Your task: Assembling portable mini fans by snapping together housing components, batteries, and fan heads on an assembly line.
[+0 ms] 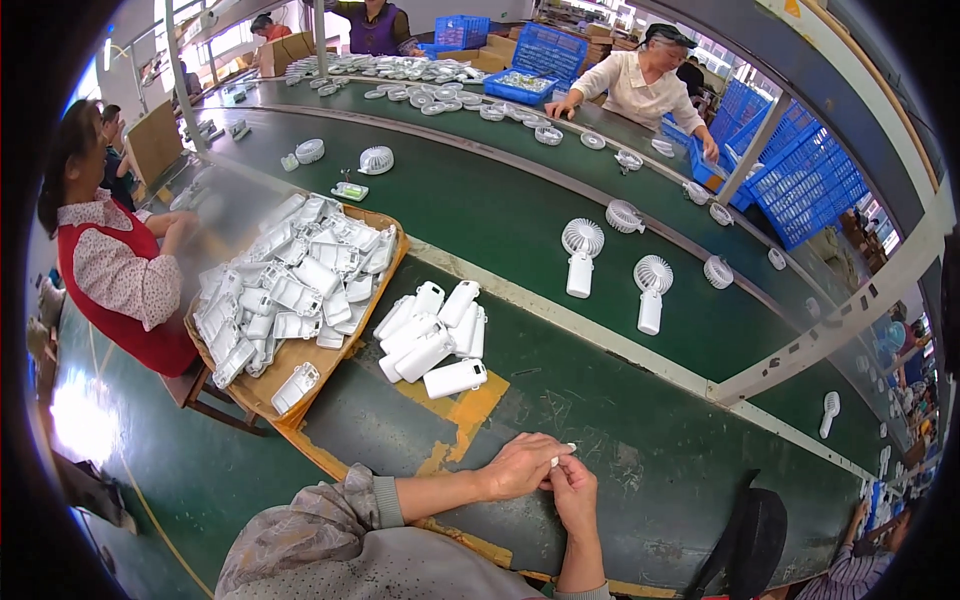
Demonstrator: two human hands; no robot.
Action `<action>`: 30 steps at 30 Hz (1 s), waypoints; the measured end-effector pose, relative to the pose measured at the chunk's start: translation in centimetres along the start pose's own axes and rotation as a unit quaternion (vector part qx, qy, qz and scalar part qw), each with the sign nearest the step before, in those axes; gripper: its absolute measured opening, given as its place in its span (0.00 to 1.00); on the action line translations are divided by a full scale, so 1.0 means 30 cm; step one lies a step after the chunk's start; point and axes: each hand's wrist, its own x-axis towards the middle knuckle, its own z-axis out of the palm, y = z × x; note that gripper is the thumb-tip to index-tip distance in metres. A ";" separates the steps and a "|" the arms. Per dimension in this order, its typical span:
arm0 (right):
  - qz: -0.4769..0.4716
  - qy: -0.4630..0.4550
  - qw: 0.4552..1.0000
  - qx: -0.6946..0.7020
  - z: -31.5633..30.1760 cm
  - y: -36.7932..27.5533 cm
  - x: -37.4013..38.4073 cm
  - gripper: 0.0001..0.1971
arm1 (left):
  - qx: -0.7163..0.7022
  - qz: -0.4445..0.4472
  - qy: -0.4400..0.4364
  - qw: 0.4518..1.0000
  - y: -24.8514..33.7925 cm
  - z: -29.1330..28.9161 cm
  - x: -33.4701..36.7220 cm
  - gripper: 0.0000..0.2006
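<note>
**Small white part pinched between two hands at fan assembly bench**

Seen from above: green workbench (650, 470), curving from 9 o'clock round to 3 o'clock, with a conveyor belt (480, 195) behind it running toward 1 o'clock, probably so parts pass within every worker's reach. At 10 o'clock, resting on the bench edge, a cardboard tray (300, 360) heaped with white handle shells (290, 270), apparently set to the side as stock close at hand. Just right of the tray, toward centre, a loose cluster of closed white handle bodies (430, 335) lying flat, touching one another. On the belt at 1 o'clock, two finished white handheld fans (580, 255), heads pointing away, side by side but apart. Farther along, scattered round fan grilles (717, 270) and blue crates (800, 180) at 2 o'clock.

At 6 o'clock, hovering over bare bench: left hand (515, 468) and right hand (575, 490), touching at the fingertips. Between them, a tiny white piece (556, 460), fingers of both hands closed together upon it, likely held near the body for close work. Shape of the piece too small to tell; only a pale sliver showing between thumb and forefinger.
</note>
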 end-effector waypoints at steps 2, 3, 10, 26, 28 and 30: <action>0.003 -0.003 1.000 0.005 0.002 0.001 0.003 0.09 | -0.001 -0.001 -0.003 1.000 -0.002 -0.010 0.001 0.18; 0.002 -0.006 1.000 0.012 0.001 -0.007 0.004 0.09 | -0.028 -0.029 -0.008 0.999 0.014 -0.024 0.010 0.17; -0.019 0.056 0.997 0.044 0.011 -0.033 -0.001 0.10 | 0.100 -0.060 0.078 0.990 -0.018 -0.468 0.308 0.18; -0.058 0.178 0.981 -0.053 0.042 -0.022 0.001 0.08 | 0.497 -0.514 0.077 0.695 -0.785 -1.298 0.590 0.21; -0.052 0.177 0.981 -0.057 0.041 -0.025 0.004 0.08 | 0.498 -0.504 0.065 0.702 -0.851 -1.330 0.577 0.19; -0.047 0.177 0.982 -0.056 0.044 -0.026 0.012 0.08 | 0.542 -0.477 0.034 0.691 -0.930 -1.370 0.563 0.16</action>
